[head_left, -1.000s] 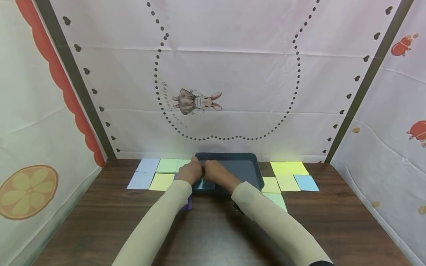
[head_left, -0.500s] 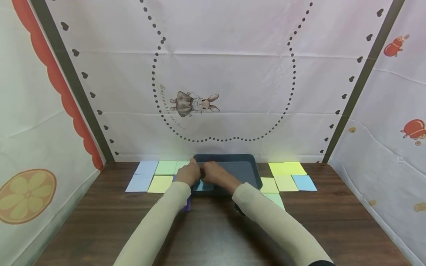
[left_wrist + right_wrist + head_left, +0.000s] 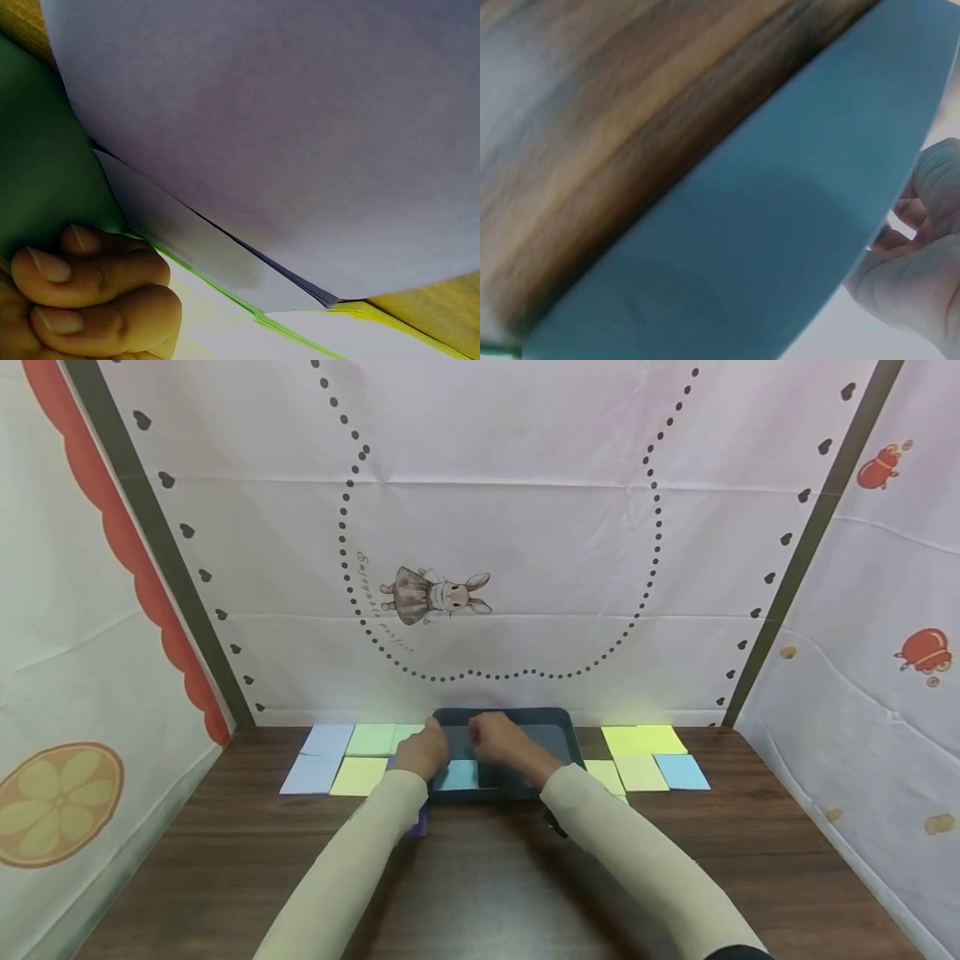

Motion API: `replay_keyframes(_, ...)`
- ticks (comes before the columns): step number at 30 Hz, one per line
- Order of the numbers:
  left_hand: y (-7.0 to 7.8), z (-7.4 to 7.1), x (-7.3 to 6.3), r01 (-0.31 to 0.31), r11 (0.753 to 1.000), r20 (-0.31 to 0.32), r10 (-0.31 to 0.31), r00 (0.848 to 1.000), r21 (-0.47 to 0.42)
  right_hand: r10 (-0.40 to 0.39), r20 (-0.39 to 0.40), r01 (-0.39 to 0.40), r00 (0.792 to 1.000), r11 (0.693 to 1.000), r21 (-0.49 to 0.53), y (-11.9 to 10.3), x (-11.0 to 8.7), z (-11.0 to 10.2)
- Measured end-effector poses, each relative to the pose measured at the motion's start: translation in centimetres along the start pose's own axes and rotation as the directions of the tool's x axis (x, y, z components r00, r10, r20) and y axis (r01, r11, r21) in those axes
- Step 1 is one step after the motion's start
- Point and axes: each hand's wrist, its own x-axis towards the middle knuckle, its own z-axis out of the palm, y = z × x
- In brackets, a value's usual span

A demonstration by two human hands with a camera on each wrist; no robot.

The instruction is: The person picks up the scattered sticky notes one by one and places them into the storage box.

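In the head view a dark blue-grey tray (image 3: 570,737) stands against the back curtain, with a blue sticky note (image 3: 459,775) at its front left. My left hand (image 3: 423,752) is at the tray's left side, fingers curled. Beside those fingers, the left wrist view has a purple pad (image 3: 262,127) and light green sheets (image 3: 225,289). My right hand (image 3: 498,739) hovers over the tray's middle, a gap apart from the left. The right wrist view shows its fingers (image 3: 937,187) curled beyond the tray's wall (image 3: 765,210). Whatever either hand may pinch is hidden.
Left of the tray lie pale blue notes (image 3: 315,772), green notes (image 3: 371,739) and a yellow note (image 3: 358,775). To its right are yellow notes (image 3: 652,739) and a blue note (image 3: 681,772). White printed curtains (image 3: 525,527) enclose the wooden table (image 3: 480,877).
My right hand has moved right, away from the left hand, opening a gap between them. More of the blue note in the tray now shows. The left hand stays at the tray's left side.
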Motion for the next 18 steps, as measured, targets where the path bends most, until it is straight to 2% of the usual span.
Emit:
replay_keyframes(4, 0.2, -0.3, -0.5, -0.005, 1.000, 0.004, 0.005, 1.000, -0.016, 0.047, -0.008, -0.047, 0.999, 0.999, 0.021, -1.5, -2.6, -2.4)
replay_keyframes(6, 0.1, -0.4, -0.8, -0.017, 1.000, -0.002, 0.017, 1.000, -0.011, 0.046, -0.035, -0.045, 0.998, 0.999, 0.019, -1.2, -3.0, -2.9)
replay_keyframes(14, 0.2, -0.6, -1.2, -0.023, 1.000, -0.005, 0.023, 1.000, -0.012, -0.009, -0.124, 0.011, 0.992, 1.000, 0.008, 4.3, -0.4, -2.5)
replay_keyframes(16, 0.3, -0.6, -1.1, -0.019, 1.000, 0.000, 0.019, 1.000, -0.007, -0.006, -0.144, 0.008, 0.990, 1.000, 0.013, 4.6, -0.7, -3.1)
replay_keyframes(18, 0.3, -0.5, -1.0, -0.018, 1.000, 0.004, 0.018, 1.000, -0.005, 0.021, -0.155, -0.020, 0.988, 1.000, 0.004, 4.0, -1.6, -4.1)
